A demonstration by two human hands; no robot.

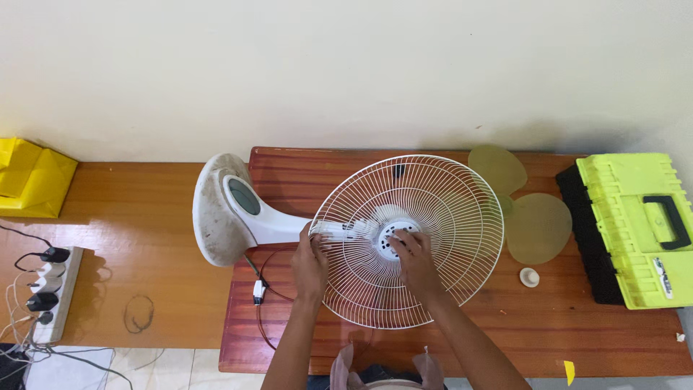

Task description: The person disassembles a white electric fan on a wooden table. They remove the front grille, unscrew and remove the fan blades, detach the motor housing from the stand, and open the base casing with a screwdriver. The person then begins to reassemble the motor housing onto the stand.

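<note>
A white stand fan lies flat on a reddish wooden table [577,325]. Its round dusty base [213,217] points left and its white wire rear grille [447,217] faces up. My left hand [309,263] grips the fan's neck at the grille's left rim. My right hand [413,258] rests inside the grille, fingers on the white motor hub [390,235]. The yellow-green fan blade [530,217] lies on the table right of the grille. A small white round cap [529,277] sits below the blade.
A lime-green and black toolbox [635,227] stands at the table's right end. A lower wooden surface [144,238] on the left holds a yellow bag [32,177] and a white power strip [54,292] with plugs. The fan's cord and switch [258,291] hang off the table's left edge.
</note>
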